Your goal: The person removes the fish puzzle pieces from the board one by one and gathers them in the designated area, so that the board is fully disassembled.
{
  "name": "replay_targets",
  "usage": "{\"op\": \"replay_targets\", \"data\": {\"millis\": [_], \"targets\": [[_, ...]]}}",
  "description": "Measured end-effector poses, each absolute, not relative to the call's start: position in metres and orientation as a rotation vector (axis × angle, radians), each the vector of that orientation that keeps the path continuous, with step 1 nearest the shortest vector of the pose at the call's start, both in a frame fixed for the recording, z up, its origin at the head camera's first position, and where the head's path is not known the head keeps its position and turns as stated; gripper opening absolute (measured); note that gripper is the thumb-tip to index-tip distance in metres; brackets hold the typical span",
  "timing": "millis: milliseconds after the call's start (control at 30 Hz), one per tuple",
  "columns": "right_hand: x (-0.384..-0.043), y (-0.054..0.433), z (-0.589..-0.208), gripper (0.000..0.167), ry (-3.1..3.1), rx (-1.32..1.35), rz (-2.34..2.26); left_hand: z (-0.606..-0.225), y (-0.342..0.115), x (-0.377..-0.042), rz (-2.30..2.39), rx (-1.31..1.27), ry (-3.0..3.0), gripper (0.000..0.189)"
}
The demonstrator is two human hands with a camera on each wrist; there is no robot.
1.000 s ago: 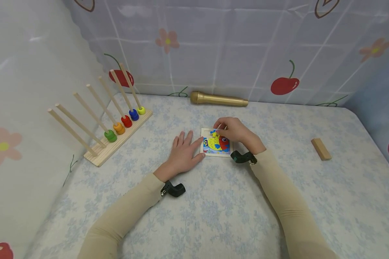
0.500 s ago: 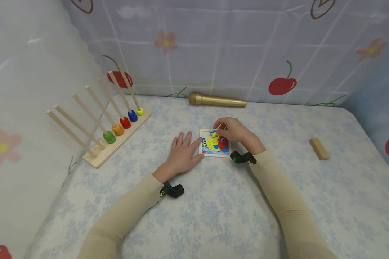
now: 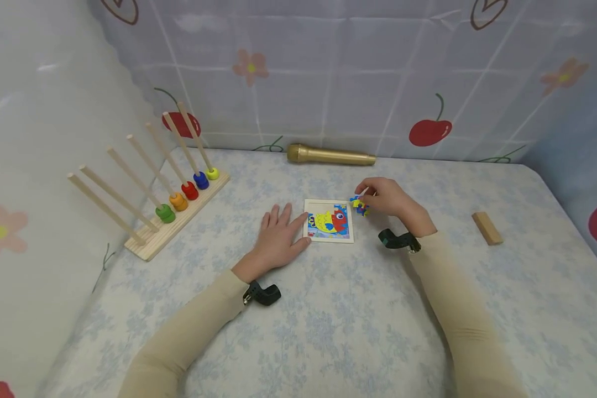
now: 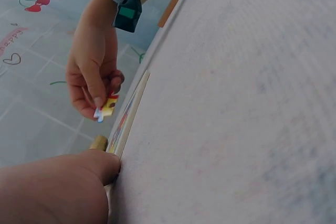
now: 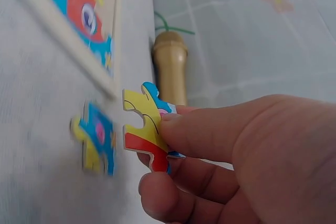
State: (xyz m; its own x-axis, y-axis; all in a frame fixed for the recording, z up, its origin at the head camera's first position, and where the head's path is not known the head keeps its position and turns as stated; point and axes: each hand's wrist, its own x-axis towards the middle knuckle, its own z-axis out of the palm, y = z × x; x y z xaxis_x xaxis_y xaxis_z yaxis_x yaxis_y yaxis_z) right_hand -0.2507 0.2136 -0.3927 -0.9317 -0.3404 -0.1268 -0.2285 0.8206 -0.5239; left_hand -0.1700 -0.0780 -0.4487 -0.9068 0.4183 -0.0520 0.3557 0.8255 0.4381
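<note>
Right wrist view gives me the clearest look: the right grip [image 3: 390,200] is clamped on a flat yellow, red and blue jigsaw piece [image 5: 149,129], thumb across its printed face, just left of centre. I judge it light and stiff, thin board or wood, with a slick face that could slide; I'd hold its broad middle, since the narrow knobs look easiest to chip. A second blue-and-yellow jigsaw piece [image 5: 97,137] lies blurred at lower left, on the pale, blue-flowered, cloth-covered bench [image 3: 328,309]. Head view puts the square pale-wood tray [image 3: 351,226] with its colourful fish picture [image 3: 328,223] mid-frame, pale bare surface at its upper left. The left grip [image 3: 275,242] has its fingers straight and spread, touching the tray's left edge. Across the upper middle lies a smooth, tapered gold microphone [image 3: 331,155].
</note>
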Motion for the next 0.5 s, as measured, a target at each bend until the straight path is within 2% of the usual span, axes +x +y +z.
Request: {"op": "replay_targets", "data": {"millis": [500], "targets": [[-0.24, 0.251, -0.397, 0.021, 2.758, -0.336, -0.738, -0.449, -0.078, -0.171, 0.642, 0.613, 2.854, 0.064]]}}
